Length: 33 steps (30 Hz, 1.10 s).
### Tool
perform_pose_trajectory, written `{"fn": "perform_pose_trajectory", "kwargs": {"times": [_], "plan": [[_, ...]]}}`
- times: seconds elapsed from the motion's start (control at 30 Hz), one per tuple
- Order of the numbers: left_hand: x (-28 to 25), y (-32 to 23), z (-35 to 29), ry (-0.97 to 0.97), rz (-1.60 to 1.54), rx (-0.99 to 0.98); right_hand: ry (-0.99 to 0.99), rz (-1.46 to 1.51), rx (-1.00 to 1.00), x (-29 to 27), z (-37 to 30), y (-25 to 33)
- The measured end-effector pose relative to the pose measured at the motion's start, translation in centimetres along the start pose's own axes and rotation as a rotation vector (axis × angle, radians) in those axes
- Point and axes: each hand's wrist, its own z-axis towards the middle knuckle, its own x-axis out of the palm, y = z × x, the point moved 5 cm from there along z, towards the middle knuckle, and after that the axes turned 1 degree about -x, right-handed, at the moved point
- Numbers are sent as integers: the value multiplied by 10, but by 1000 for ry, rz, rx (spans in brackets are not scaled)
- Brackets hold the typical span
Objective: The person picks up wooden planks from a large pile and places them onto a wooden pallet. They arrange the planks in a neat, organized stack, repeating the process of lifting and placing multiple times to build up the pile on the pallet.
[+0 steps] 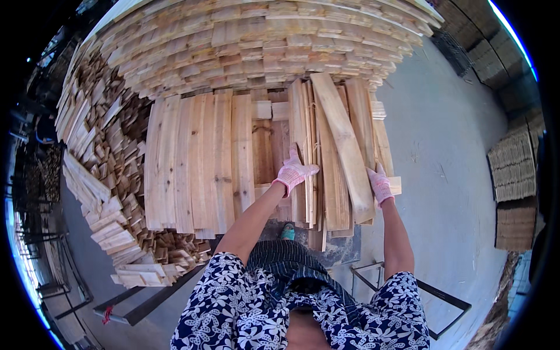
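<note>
My left hand (pixel 296 170), in a pink glove, lies against a bunch of narrow wooden boards (pixel 302 116). Its index finger points away from me and its thumb stretches to the right. At the right side of the same bunch, my right hand (pixel 380 185), gloved alike, touches the outer boards with its fingers extended. Between the hands, one long plank (pixel 344 146) lies slantwise on top of other boards. Left of my left hand, a row of planks (pixel 201 163) lies side by side, with a gap showing shorter crosspieces (pixel 262 109).
A tall stack of boards (pixel 251 46) rises behind the planks. Loose offcuts (pixel 125 204) are heaped at the left. Dark metal frames (pixel 140 306) stand low near me on both sides. Bundled stacks (pixel 513 169) line the right side beyond the grey floor (pixel 437 175).
</note>
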Motion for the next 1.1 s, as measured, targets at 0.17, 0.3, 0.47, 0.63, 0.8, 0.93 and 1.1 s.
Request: {"fn": "perform_pose_trajectory", "kwargs": {"times": [0.17, 0.3, 0.47, 0.63, 0.8, 0.93, 1.1], "plan": [[-7, 8, -11, 9, -522, 109, -238, -752, -20, -35, 20, -1], [-28, 70, -37, -196, -526, 99, -228, -704, -279, 35, -10, 114], [-73, 50, -108, -510, 233, -224, -378, -1048, -143, 101, -8, 148], [-75, 83, -93, -775, 660, -181, -242, -1007, -105, 91, -5, 167], [-96, 82, -103, -640, 593, -280, -72, -289, -224, 53, -6, 137], [-97, 70, -105, -633, 331, -166, -159, -492, -96, 74, -62, 174], [-34, 14, -67, -458, -32, 68, -313, -1076, -60, 135, -44, 161]]}}
